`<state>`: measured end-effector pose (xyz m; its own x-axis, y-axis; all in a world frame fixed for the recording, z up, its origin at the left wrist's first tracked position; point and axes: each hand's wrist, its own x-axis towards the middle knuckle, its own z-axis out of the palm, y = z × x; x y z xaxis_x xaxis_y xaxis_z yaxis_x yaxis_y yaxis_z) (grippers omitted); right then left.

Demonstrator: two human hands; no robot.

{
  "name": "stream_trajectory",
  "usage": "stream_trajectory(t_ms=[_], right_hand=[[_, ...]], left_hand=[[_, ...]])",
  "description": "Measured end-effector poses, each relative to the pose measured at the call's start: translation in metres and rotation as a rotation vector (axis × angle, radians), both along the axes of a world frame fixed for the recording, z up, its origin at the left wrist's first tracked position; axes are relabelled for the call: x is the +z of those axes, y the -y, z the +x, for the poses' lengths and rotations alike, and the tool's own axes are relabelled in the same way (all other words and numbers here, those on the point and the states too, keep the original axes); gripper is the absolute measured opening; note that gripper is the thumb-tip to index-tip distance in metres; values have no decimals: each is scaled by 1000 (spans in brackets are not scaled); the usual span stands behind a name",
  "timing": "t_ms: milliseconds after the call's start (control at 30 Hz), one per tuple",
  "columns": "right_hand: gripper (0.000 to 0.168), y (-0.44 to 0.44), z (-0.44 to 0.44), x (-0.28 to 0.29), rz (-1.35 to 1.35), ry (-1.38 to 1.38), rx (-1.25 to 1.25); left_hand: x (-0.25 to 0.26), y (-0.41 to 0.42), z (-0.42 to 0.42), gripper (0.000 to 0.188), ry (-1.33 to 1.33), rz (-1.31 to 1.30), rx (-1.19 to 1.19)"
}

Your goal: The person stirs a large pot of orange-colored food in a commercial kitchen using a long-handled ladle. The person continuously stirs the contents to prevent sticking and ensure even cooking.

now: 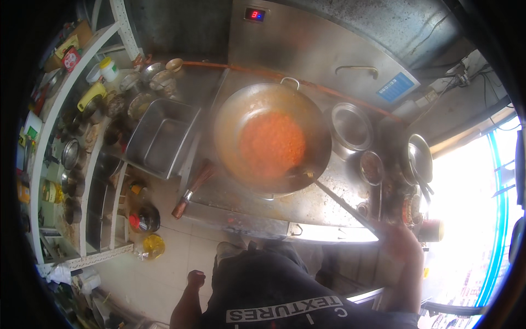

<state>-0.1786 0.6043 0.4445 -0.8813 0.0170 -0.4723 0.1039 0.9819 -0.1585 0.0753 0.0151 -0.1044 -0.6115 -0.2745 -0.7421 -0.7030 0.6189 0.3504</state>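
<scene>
A large wok (230, 119) sits on the steel cooking range (246, 205), holding an orange-red, lumpy, steaming sauce (273, 144). My right hand (396, 242), somewhat blurred, grips the far end of a long-handled ladle or turner (343, 203). The tool's head rests inside the wok at its near right side, and steam and sauce partly hide its shape. My left hand (197, 278) hangs beside my body over the floor, fingers curled, with nothing seen in it. A wok brush (191, 191) lies at the range's left edge, its handle sticking out.
Left of the wok is a rectangular steel pan (158, 140), beside shelving (53, 119) with bowls and bottles. A steel bowl (351, 126), a smaller bowl (371, 167) and a pan with utensils (419, 158) stand right. Oil jugs (153, 246) sit on the floor.
</scene>
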Motion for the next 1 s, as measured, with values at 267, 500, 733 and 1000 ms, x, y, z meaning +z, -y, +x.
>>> stream_trajectory(t_ms=[267,500,733,1000], right_hand=[[63,28,-68,-199,-74,-110,70],[65,78,-121,-206,-489,-60,-643],[61,84,-80,-297,-1157,-158,-726],[66,50,-31,-198,-1431,307,-663]], left_hand=[[-3,-6,-25,17,-125,-5,-159],[-5,-3,-53,13,-331,-231,-787],[-12,-1,-19,14,-317,-130,-685],[1,0,3,11,-89,-63,-307]])
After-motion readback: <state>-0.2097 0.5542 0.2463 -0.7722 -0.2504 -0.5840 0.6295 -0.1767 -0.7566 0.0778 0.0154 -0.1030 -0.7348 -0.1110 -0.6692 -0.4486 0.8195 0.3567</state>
